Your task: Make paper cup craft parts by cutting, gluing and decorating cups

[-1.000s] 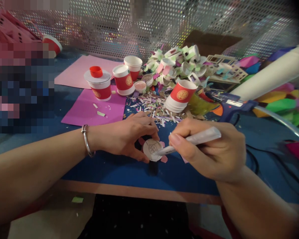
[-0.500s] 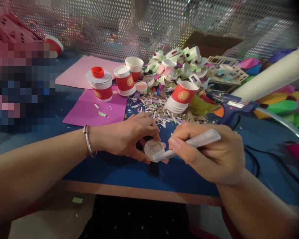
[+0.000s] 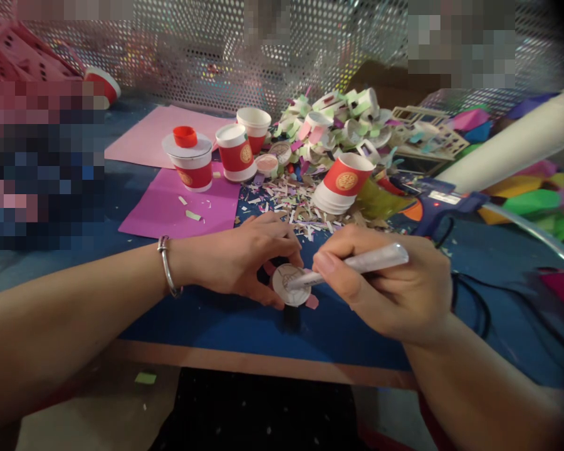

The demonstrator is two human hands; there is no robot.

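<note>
My left hand (image 3: 244, 255), a silver bracelet on its wrist, pins a small white paper disc (image 3: 287, 285) to the blue table (image 3: 244, 322) near the front edge. Thin lines are drawn on the disc, and pink petal-like bits stick out from under it. My right hand (image 3: 395, 288) grips a white marker pen (image 3: 357, 266) like a pencil, with its tip resting on the disc's right half.
Behind my hands lie magenta paper (image 3: 183, 210) and pink paper, red-and-white paper cups (image 3: 235, 150), a tilted stack of cups (image 3: 341, 185), a heap of paper scraps (image 3: 291, 200), a blue glue gun (image 3: 444, 203) with its cord, and a white roll (image 3: 512, 147). A perforated metal screen closes the back.
The pen tip has moved from the disc's lower right edge up onto its face, and my right hand shifted slightly left. My left hand stays on the disc.
</note>
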